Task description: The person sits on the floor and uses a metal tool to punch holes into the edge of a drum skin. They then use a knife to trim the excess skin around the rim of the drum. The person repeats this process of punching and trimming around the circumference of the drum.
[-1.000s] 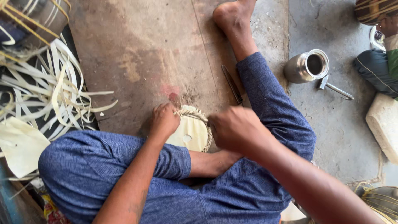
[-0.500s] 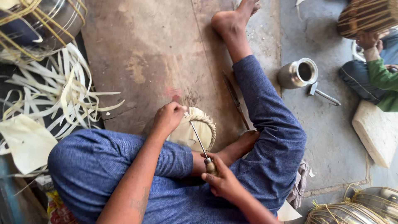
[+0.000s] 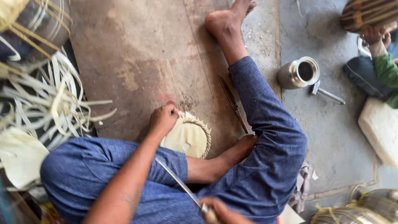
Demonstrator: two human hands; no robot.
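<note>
I sit on the floor in blue trousers with my legs folded. My left hand (image 3: 163, 118) presses on the far edge of a small round pale woven disc (image 3: 190, 136) that lies by my knee. My right hand (image 3: 219, 211) shows only partly at the bottom edge, closed on the handle of a long thin blade (image 3: 176, 179) that slants up across my left thigh, its tip short of the disc.
A second knife (image 3: 233, 103) lies on the brown board beside my right shin. A metal pot (image 3: 299, 73) and a small tool stand on the grey floor. Pale cane strips (image 3: 54, 103) pile at left. Another person's hands (image 3: 375, 35) work a basket at top right.
My right hand has left the disc and pulled back toward my body with the thin blade. My left hand has stayed on the disc's edge.
</note>
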